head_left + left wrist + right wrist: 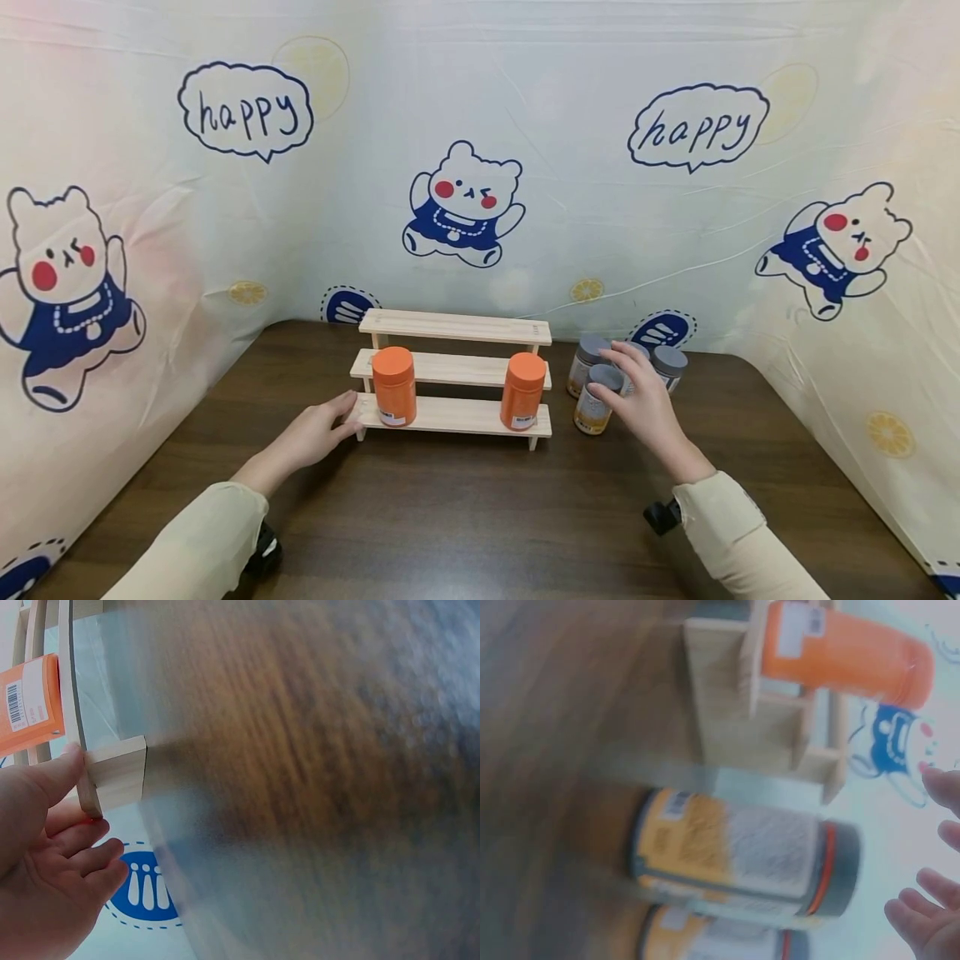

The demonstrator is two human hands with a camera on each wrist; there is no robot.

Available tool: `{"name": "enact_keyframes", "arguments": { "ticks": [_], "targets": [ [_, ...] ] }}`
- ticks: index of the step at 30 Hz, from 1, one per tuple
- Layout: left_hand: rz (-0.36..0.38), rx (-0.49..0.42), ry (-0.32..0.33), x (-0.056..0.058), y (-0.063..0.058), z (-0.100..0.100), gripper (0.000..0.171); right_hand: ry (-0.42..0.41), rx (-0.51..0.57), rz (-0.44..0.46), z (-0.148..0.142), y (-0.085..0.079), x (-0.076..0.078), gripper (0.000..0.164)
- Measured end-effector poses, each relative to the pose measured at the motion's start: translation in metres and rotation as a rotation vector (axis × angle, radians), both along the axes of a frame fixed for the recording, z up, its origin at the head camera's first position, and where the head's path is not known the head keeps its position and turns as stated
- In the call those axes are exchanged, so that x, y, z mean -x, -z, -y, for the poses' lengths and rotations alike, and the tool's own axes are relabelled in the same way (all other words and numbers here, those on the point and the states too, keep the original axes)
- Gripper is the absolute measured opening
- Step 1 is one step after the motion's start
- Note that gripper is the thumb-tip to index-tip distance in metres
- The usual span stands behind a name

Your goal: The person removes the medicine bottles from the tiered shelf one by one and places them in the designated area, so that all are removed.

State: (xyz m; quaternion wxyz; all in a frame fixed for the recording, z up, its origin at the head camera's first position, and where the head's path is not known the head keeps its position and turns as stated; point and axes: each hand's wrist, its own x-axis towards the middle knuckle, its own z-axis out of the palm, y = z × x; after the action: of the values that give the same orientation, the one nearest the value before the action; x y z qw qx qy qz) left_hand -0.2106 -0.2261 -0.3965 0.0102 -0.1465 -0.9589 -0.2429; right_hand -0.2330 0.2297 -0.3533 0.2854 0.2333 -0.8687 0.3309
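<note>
A light wooden three-tier rack [450,414] stands on the table. My left hand [318,432] pinches the left end of its lowest tier, thumb on top and fingertips at the underside, as the left wrist view shows. On that lowest tier stand two orange jars, one at the left [394,387] and one at the right [522,392]. Right of the rack, several grey-lidded jars are grouped. Over the front grey-lidded jar [592,412] my right hand [643,396] hovers with spread fingers; in the right wrist view its fingertips [907,915] are apart from the jar's lid [838,868].
Brown wood table [450,508] surrounds the rack. More grey-lidded jars stand behind the front one, at the left [577,377] and at the right [670,363], partly hidden by the right hand. A printed cloth [570,208] hangs behind and at both sides.
</note>
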Motion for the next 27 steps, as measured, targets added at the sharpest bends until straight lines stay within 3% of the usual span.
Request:
{"name": "enact_keyframes", "arguments": {
  "ticks": [10,27],
  "targets": [
    [0.004,0.001,-0.003,0.000,0.001,0.000,0.055,-0.109,0.002,-0.014,0.026,-0.018,-0.007,0.049],
    [0.010,0.003,-0.009,0.000,0.000,0.000,0.056,-0.259,-0.043,0.017,0.065,-0.012,-0.007,0.051]
  ]
}}
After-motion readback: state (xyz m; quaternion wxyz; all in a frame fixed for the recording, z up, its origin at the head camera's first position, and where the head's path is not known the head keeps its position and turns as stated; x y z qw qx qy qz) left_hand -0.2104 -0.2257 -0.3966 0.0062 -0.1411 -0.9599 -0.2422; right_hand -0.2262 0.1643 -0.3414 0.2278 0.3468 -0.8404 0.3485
